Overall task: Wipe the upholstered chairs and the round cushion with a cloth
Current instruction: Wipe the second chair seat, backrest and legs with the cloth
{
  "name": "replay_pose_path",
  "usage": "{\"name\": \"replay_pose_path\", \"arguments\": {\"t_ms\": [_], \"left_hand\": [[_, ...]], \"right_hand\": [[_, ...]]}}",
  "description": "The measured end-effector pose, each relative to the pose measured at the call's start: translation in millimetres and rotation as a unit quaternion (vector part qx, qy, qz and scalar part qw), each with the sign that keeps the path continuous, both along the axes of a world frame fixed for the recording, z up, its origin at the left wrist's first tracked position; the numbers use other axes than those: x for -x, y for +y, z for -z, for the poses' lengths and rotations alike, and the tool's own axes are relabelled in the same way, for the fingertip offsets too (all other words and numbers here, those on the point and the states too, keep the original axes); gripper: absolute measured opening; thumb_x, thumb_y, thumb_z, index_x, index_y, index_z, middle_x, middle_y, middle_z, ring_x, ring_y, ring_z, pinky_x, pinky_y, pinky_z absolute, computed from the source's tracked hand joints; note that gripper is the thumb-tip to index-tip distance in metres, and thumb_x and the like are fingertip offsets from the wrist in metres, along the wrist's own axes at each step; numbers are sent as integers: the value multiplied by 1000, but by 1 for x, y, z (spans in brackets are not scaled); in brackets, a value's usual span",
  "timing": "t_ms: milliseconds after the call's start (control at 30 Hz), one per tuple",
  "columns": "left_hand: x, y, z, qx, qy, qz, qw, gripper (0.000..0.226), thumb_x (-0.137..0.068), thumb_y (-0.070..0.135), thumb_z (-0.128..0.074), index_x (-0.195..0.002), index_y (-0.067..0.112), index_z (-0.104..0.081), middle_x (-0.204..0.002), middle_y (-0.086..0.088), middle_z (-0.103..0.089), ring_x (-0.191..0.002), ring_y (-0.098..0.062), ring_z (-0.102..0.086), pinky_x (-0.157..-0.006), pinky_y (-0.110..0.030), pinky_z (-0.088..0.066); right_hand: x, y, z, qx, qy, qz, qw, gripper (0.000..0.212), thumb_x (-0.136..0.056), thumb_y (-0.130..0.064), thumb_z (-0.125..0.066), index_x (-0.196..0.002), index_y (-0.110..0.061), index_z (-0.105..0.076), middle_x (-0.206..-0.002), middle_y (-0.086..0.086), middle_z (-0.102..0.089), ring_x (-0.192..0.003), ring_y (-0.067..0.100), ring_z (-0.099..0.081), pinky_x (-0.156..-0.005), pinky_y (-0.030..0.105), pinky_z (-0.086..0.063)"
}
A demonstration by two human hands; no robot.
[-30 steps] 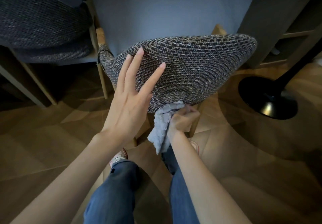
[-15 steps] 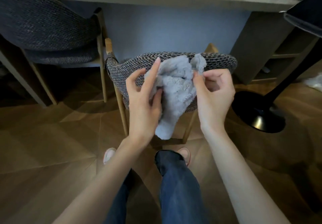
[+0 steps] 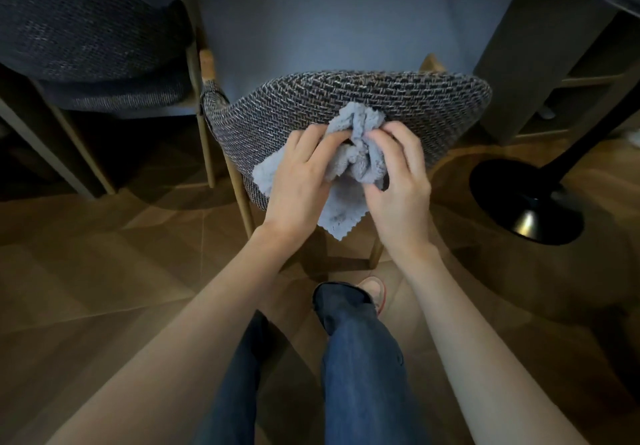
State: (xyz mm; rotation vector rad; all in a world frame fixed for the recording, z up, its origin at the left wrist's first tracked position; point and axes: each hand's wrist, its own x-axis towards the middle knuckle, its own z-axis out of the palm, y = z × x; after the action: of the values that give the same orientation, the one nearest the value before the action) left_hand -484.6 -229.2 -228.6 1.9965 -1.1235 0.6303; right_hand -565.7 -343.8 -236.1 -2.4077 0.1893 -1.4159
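The person is standing behind an upholstered chair (image 3: pixel 398 98) with a dark, coarse weave and wooden legs, and is looking down at the curved back of it. Both hands are holding a light grey-blue cloth (image 3: pixel 360 160) bunched up against the outer face of that backrest, just below its top edge. The left hand (image 3: pixel 298 181) is lying over the left part of the cloth with its fingers curling into the folds, and a flat flap of cloth is sticking out from under it to the left. The right hand (image 3: pixel 398 184) is gripping the right part, its fingers bent and pinching the gathered fabric. A crumpled tuft is rising above the knuckles between the two hands, and a pointed corner with a zigzag edge is hanging down between the wrists. A second chair (image 3: pixel 86 35) in a darker weave is standing to the left, close beside the first, and both are facing the blue-grey panel (image 3: pixel 346 21) under the surface. A dark shelf unit (image 3: pixel 526 56) is standing at the right, and near it a round black base (image 3: pixel 526 202) with a slanting black post is resting on the wooden floor (image 3: pixel 104 271). Below, the person's legs in blue jeans (image 3: pixel 360 358) are showing, and one light shoe (image 3: pixel 374 288) is peeking out near the chair's rear legs.
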Motion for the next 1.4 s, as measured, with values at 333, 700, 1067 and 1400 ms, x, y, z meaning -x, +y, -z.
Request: {"name": "replay_pose_path", "arguments": {"t_ms": [333,700,1067,1400], "left_hand": [[-14,6,98,-138,175,-14,975,34,-80,-14,-53,-110,-5,-64,-106,-21,-55,-101,-35,-48,-85,-31,-37],[7,13,-41,304,86,-55,947,28,-83,3,-61,-111,7,-65,-104,-1,-46,-103,-10,-47,-93,-18,-38],[-4,9,54,220,265,-81,935,27,-72,-11,-64,-92,7,-63,-93,-1,-57,-90,-5,-50,-80,-9,-38],[-8,10,87,186,552,-127,803,12,-82,1,-65,-88,12,-64,-83,7,-63,-85,-13,-61,-78,-26,-52]], "right_hand": [[-19,8,107,-128,143,22,981,31,-65,9,-74,-95,-1,-72,-106,9,-69,-92,25,-68,-78,40,-56],[-29,41,-53,-7,-158,3,987,22,-78,4,-67,-100,2,-71,-101,16,-65,-97,20,-63,-91,19,-48],[-36,26,53,6,-11,7,1000,20,-74,11,-70,-90,0,-74,-101,13,-69,-91,25,-68,-79,33,-56],[-21,38,74,-100,134,-2,986,22,-75,2,-74,-95,-6,-75,-99,8,-68,-89,19,-65,-77,18,-46]]}}
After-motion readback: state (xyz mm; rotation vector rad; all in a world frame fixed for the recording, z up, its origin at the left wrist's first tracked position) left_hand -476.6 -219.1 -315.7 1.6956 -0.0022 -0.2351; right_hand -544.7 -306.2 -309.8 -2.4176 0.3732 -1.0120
